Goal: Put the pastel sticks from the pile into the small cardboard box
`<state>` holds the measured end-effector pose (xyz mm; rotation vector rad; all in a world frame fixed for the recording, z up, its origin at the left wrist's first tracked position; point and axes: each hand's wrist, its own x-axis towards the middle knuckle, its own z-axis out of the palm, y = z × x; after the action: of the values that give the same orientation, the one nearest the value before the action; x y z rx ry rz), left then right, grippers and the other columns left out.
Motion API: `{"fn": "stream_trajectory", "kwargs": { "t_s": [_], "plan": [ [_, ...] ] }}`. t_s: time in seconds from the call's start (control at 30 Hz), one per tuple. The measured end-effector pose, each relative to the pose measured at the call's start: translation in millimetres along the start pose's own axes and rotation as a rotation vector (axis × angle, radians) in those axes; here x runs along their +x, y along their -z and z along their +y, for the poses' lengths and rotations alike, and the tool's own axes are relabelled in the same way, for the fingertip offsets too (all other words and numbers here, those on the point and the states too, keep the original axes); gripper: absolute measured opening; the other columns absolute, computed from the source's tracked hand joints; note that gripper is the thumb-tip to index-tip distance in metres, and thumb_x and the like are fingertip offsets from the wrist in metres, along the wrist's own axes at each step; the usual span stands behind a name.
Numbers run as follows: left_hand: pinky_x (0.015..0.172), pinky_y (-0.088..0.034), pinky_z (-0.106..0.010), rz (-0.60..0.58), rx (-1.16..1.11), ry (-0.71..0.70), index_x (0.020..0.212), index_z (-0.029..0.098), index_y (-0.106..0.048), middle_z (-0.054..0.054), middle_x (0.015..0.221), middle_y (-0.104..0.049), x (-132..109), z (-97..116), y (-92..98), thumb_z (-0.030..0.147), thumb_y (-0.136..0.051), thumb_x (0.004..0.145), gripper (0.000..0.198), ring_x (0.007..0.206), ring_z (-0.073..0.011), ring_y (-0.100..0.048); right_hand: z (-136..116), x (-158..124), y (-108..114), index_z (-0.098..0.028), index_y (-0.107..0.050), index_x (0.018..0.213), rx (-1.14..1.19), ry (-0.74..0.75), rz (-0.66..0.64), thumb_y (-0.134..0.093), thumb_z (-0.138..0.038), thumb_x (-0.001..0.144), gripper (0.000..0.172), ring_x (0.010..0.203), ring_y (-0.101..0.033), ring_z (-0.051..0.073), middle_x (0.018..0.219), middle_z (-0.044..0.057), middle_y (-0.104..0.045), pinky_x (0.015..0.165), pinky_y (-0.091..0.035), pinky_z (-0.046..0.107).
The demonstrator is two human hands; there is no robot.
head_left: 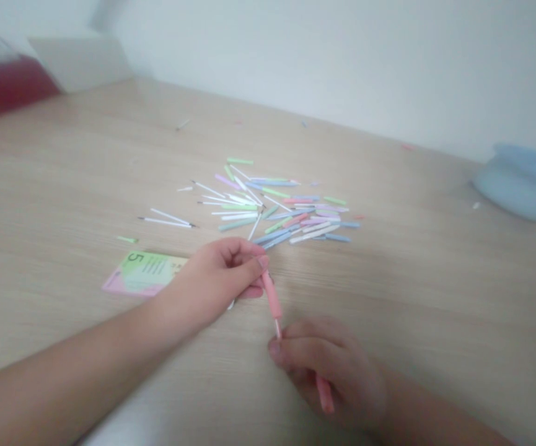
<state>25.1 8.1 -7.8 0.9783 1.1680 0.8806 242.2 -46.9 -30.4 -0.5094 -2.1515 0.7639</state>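
Observation:
Between thumb and fingers, my left hand (230, 269) pinches the upper end of a pink pen barrel (272, 297). A thin pale rod like a pen refill (277, 328) sticks out of its lower end. My right hand (328, 365), slightly blurred, is closed on that rod at the fingertips. From under its curled fingers a second pink pen piece (325, 395) pokes out; whether it joins the rod is hidden. Beyond both hands lies a loose pile of pastel pen parts (290, 217), with white refills (170, 220) to the left.
A green and pink card (144, 272) marked 5 lies partly behind my left forearm. A bluish pouch-like thing (523, 183) rests at right by the wall. A red object (12, 87) and a pale box-like panel (82, 62) stand back left on the wooden table (435, 297).

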Motion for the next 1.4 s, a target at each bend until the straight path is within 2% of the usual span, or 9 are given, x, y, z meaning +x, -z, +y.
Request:
{"fn": "stream_trajectory", "kwargs": {
  "t_s": [0.27,0.33,0.43,0.63,0.77,0.9,1.03,1.2,1.4],
  "plan": [
    [0.064,-0.059,-0.018,-0.026,-0.01,0.036,0.095,0.018,-0.075,-0.001,0.079,-0.075,-4.5,-0.3,-6.3,0.034,-0.086,0.08,0.025,0.067,-0.0112,-0.071,4.0,-2.7,-3.0,-0.033,-0.06,0.131,-0.009,-0.109,0.086,-0.061,-0.008,0.097,0.042,0.075,-0.071,0.015,0.086,-0.001,-0.073,0.07,-0.059,0.027],
    [0.065,-0.06,-0.021,-0.032,-0.017,0.041,0.095,0.018,-0.075,-0.002,0.08,-0.076,-5.4,-0.7,-6.8,0.037,-0.087,0.078,0.027,0.068,-0.013,-0.071,4.3,-4.8,-4.8,-0.036,-0.058,0.132,-0.027,-0.18,0.15,-0.065,-0.012,0.098,0.042,0.061,-0.064,0.012,0.088,-0.004,-0.074,0.062,-0.056,0.025],
    [0.065,-0.061,-0.026,-0.041,-0.033,0.016,0.093,0.019,-0.074,-0.003,0.081,-0.076,-6.3,-1.1,-7.4,0.04,-0.09,0.074,0.032,0.069,-0.0167,-0.072,5.9,-6.5,-5.9,-0.036,-0.053,0.137,0.01,-0.305,0.172,-0.068,-0.021,0.098,0.045,0.045,-0.044,0.007,0.091,-0.005,-0.072,0.044,-0.042,0.02],
    [0.071,-0.06,-0.027,-0.095,-0.016,-0.018,0.101,0.019,-0.07,-0.002,0.082,-0.076,-6.3,-4.0,-8.1,0.042,-0.083,0.082,0.033,0.072,-0.0165,-0.073,7.4,-6.5,-4.3,-0.03,-0.056,0.136,-0.066,-0.329,0.109,-0.065,-0.019,0.099,0.039,0.048,-0.04,0.007,0.069,-0.009,-0.052,0.046,-0.036,0.021],
    [0.076,-0.059,-0.026,-0.133,0.033,-0.084,0.116,0.021,-0.065,0.001,0.078,-0.074,-7.5,-7.3,-8.8,0.038,-0.076,0.09,0.034,0.076,-0.0162,-0.074,7.3,-9.7,-6.3,-0.029,-0.054,0.138,-0.066,-0.38,0.087,-0.065,-0.019,0.099,0.041,0.049,-0.041,0.008,0.069,-0.009,-0.05,0.048,-0.038,0.022],
    [0.083,-0.058,-0.028,-0.167,0.02,-0.147,0.131,0.024,-0.054,0.0,0.091,-0.076,-10.6,-7.7,-9.5,0.031,-0.074,0.092,0.045,0.086,-0.0175,-0.076,11.2,-12.7,-10.5,-0.028,-0.048,0.143,0.074,-0.481,0.13,-0.065,-0.021,0.099,0.048,0.049,-0.041,0.006,0.083,-0.005,-0.06,0.042,-0.033,0.02],
    [0.083,-0.059,-0.027,-0.193,-0.03,-0.248,0.136,0.025,-0.045,0.003,0.093,-0.074,-12.4,-7.8,-10.9,0.02,-0.073,0.091,0.053,0.083,-0.0154,-0.076,17.5,-9.2,-13.7,-0.025,-0.056,0.135,0.062,-0.621,0.183,-0.066,-0.028,0.099,0.037,0.054,-0.05,0.008,0.094,0.0,-0.068,0.045,-0.037,0.021],
    [0.083,-0.06,-0.025,-0.222,0.003,-0.39,0.137,0.025,-0.045,0.002,0.099,-0.073,-11.6,-17.5,-10.1,0.016,-0.068,0.096,0.048,0.087,-0.0129,-0.075,18.4,-0.6,-13.1,-0.026,-0.068,0.119,0.026,-0.733,0.112,-0.057,-0.035,0.106,0.02,0.06,-0.053,0.012,0.085,-0.001,-0.07,0.053,-0.042,0.025],
    [0.086,-0.059,-0.021,-0.192,0.157,-0.472,0.131,0.029,-0.058,0.001,0.105,-0.076,-12.6,-26.1,-4.9,0.019,-0.064,0.101,0.032,0.094,-0.0112,-0.075,17.0,0.5,-9.5,-0.03,-0.069,0.117,0.026,-0.742,0.054,-0.055,-0.036,0.106,0.019,0.059,-0.05,0.013,0.081,-0.002,-0.066,0.056,-0.041,0.027]
  ]
}}
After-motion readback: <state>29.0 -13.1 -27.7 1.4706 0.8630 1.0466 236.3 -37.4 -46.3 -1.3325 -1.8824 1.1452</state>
